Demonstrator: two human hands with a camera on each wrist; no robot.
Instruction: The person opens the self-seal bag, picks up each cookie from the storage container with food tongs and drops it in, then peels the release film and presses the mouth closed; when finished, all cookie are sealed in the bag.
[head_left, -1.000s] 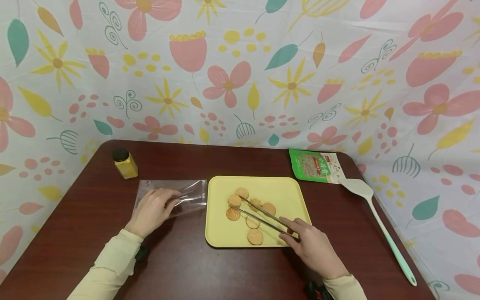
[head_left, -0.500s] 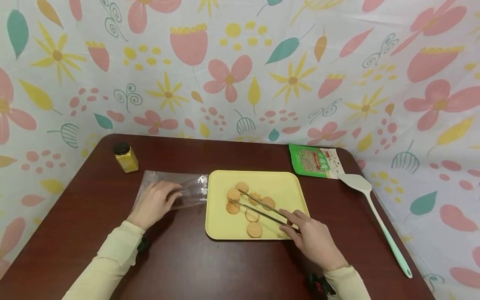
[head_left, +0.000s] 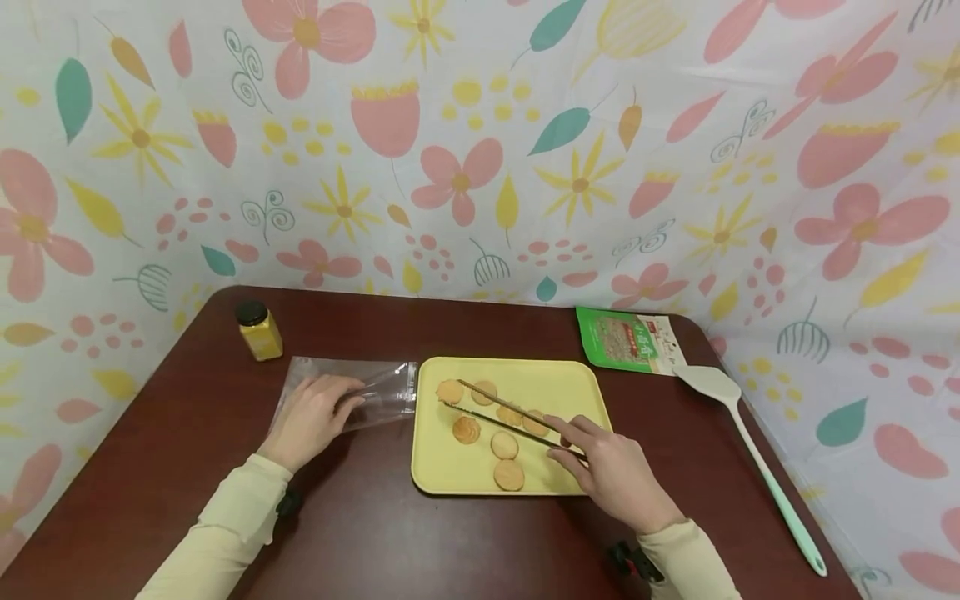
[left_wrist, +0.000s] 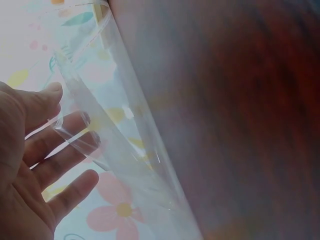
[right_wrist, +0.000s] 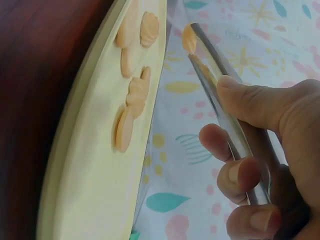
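My left hand (head_left: pixel 313 417) holds the upper film of a clear plastic bag (head_left: pixel 386 387), which lies left of the yellow tray (head_left: pixel 577 375). In the left wrist view the film (left_wrist: pixel 130 150) runs between the thumb and the fingers. Metal tongs (head_left: pixel 517 429) are in my right hand (head_left: pixel 618 471), gripped between thumb and fingers. A round cookie (head_left: pixel 450 392) sits between the tong tips over the tray's left side; in the right wrist view this cookie (right_wrist: pixel 189 39) is held clear of the tray (right_wrist: pixel 95 175). Several other cookies (head_left: pixel 508 474) lie on the tray.
A yellow jar with a black lid (head_left: pixel 260 332) stands at the back left. At the back right lies a green and white packet (head_left: pixel 626 340), with a white spatula (head_left: pixel 712 382) with a mint handle beside it. A patterned cloth (head_left: pixel 465 250) hangs behind the table.
The tongs have carried one cookie up and left, away from the swirled cookie it was beside. The left hand keeps its place on the bag. The head view has tilted slightly.
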